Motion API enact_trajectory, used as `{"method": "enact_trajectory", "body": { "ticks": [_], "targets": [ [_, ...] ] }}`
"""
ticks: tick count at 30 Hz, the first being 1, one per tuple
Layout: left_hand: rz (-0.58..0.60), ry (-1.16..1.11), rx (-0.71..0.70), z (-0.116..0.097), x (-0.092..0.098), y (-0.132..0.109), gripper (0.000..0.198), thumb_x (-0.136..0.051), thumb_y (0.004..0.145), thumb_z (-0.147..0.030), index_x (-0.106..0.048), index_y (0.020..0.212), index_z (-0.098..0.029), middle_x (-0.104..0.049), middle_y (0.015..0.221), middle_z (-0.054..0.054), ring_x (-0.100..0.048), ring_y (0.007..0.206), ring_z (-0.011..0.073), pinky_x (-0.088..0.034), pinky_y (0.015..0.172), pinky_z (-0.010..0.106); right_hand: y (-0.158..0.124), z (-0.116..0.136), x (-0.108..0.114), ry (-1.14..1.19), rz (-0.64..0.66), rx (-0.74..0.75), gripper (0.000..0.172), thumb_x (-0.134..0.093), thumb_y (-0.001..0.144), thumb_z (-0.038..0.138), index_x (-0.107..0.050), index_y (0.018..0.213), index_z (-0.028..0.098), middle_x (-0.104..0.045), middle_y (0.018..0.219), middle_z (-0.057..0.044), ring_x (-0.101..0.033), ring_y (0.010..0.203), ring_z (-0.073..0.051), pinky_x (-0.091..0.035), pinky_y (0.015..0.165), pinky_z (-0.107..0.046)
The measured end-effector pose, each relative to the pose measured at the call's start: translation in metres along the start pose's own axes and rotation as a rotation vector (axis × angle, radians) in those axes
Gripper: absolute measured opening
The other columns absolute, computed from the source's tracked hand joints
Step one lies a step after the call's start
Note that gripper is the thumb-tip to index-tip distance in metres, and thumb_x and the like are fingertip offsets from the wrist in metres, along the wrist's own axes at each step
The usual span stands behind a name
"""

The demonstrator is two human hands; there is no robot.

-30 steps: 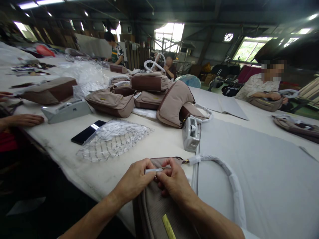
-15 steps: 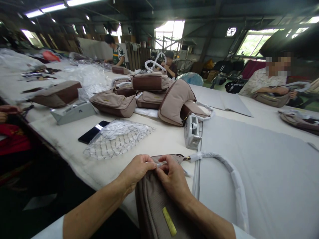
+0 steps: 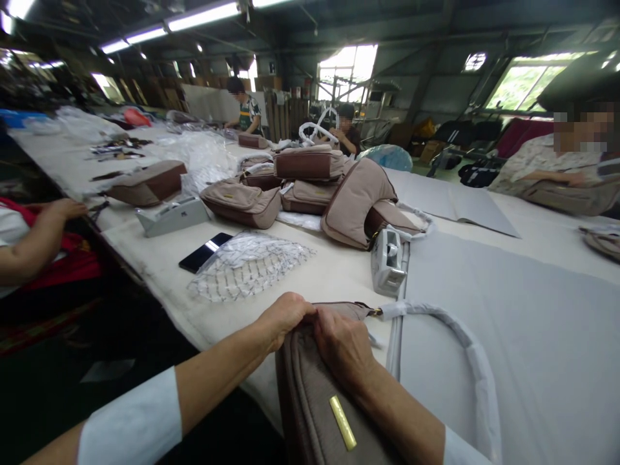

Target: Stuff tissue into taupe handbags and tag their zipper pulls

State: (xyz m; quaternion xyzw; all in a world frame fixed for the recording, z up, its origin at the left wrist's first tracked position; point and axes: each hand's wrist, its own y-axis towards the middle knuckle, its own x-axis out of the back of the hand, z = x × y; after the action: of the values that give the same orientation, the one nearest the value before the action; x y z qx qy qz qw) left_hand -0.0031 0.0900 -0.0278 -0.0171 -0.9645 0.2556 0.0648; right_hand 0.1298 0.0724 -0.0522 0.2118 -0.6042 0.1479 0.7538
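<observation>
A taupe handbag (image 3: 310,394) with dark brown trim lies at the table edge in front of me, partly under my hands and cut off by the frame bottom. On its front is a yellow-covered plate (image 3: 342,423). Its strap (image 3: 484,374), wrapped in white padding, curves off to the right. My left hand (image 3: 288,316) is closed at the bag's top edge, fingertips tucked out of sight. Pressed against it, my right hand (image 3: 343,342) has its fingers curled in on the same spot. Whatever small piece sits between the fingertips is hidden.
Beyond stand a grey tape dispenser (image 3: 389,261), a second dispenser (image 3: 172,216), a black phone (image 3: 206,252), printed plastic wrap (image 3: 249,265) and a pile of handbags (image 3: 310,165). A person's arm (image 3: 43,236) is at left; another person (image 3: 547,158) handles a bag at right.
Both hands have drawn tighter together and curled down at the bag's top, covering the small whitish piece seen earlier between the fingertips. The view has swung left.
</observation>
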Motion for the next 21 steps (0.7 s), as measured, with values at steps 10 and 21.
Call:
{"method": "enact_trajectory", "body": {
  "ticks": [10, 21],
  "targets": [
    [-0.044, 0.136, -0.211, 0.005, 0.002, -0.005, 0.019, -0.043, 0.068, -0.024, -0.041, 0.049, -0.02, -0.043, 0.053, -0.002, -0.042, 0.057, 0.0141, -0.036, 0.057, 0.027, 0.014, 0.0, 0.001, -0.054, 0.066, -0.004, 0.019, -0.043, 0.089, 0.014, -0.061, 0.086, 0.013, -0.068, 0.075, -0.015, -0.066, 0.067, -0.027, -0.034, 0.053, -0.029],
    [-0.207, -0.144, -0.284, 0.147, 0.001, -0.087, 0.044, -0.043, 0.089, -0.048, -0.052, 0.123, -0.021, -0.06, 0.121, 0.018, -0.062, 0.107, 0.0294, -0.055, 0.075, 0.043, -0.072, -0.059, 0.016, 0.464, -0.077, -0.369, 0.058, -0.048, 0.087, 0.049, -0.046, 0.135, 0.017, -0.066, 0.102, -0.013, -0.064, 0.087, -0.029, -0.05, 0.077, -0.041]
  ]
}}
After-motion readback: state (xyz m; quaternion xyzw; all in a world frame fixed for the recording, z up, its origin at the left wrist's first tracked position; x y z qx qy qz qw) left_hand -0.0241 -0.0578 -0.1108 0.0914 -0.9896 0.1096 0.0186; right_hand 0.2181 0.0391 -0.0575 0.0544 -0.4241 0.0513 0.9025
